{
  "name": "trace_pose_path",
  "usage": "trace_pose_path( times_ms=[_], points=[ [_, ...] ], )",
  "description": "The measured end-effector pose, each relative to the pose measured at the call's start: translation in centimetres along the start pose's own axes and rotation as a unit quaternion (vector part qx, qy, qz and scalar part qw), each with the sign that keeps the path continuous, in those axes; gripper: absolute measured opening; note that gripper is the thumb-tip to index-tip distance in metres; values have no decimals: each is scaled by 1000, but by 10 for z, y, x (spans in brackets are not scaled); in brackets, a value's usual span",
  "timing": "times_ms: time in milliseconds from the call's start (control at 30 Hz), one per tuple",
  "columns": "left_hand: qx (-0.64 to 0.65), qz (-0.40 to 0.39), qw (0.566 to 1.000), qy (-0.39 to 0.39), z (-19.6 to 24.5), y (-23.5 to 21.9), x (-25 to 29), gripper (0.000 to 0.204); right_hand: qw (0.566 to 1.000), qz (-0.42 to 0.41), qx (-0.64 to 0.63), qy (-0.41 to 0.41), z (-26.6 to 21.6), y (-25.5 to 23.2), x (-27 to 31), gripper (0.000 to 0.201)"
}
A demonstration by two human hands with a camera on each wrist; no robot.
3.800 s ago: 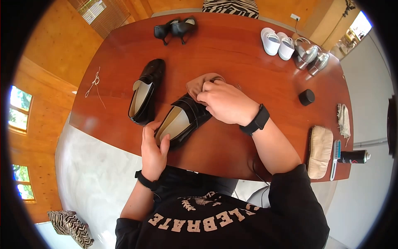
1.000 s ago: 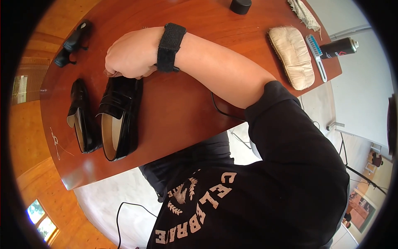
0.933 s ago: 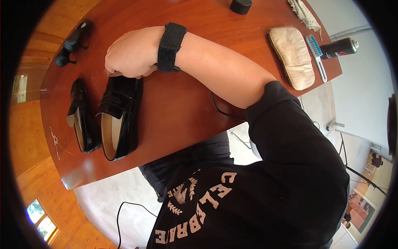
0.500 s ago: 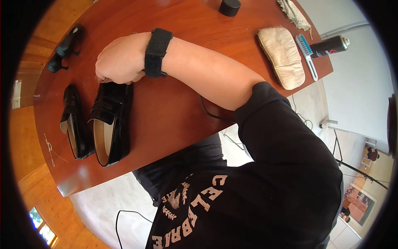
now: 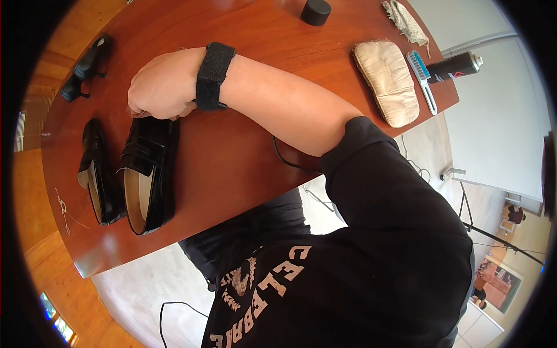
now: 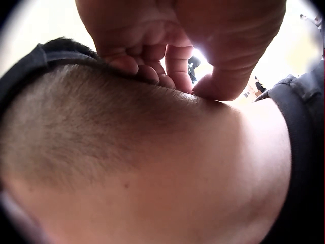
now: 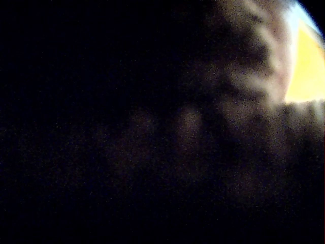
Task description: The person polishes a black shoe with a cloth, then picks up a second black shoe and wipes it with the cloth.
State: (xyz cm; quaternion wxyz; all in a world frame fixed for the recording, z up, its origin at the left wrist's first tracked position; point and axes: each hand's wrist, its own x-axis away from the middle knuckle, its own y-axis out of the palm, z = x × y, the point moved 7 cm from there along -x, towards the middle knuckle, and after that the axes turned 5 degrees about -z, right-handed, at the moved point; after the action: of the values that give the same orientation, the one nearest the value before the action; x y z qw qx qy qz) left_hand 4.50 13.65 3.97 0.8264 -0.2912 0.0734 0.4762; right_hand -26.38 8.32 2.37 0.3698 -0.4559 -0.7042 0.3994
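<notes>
A black penny loafer [image 5: 155, 145] stands on the table with its toe pointing away. My right hand [image 5: 159, 87] is at its toe, fingers curled under and mostly hidden; an edge of brown cloth [image 5: 137, 114] shows beneath them. To the left stands the matching loafer [image 5: 96, 168]. My left hand [image 6: 218, 30] is outside the head view. In the left wrist view its bent fingertips touch skin [image 6: 167, 168] with short hair, between a black band and black fabric, which looks like a nape. Almost everything in the right wrist view is dark.
Black heels [image 5: 87, 66] stand at the far left, and white string [image 5: 62, 210] lies near the left edge. Toward the right are a black round container [image 5: 316, 11], cream padded mitt [image 5: 387, 84], blue-bristled brush [image 5: 422, 81], spray can [image 5: 455, 66] and pale rag [image 5: 406, 22].
My left hand has left the loafer and gone out of the head view. The head view has turned and tilted. Over the last second, my right hand stays at the loafer's toe.
</notes>
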Motion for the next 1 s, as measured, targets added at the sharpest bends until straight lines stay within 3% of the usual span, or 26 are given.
trace_pose_path(
  times_ms=[1000],
  points=[
    [-8,25,1000,-10,-2,-11,7,6,1000,-3,-10,17,2,6,-5,15]
  ],
)
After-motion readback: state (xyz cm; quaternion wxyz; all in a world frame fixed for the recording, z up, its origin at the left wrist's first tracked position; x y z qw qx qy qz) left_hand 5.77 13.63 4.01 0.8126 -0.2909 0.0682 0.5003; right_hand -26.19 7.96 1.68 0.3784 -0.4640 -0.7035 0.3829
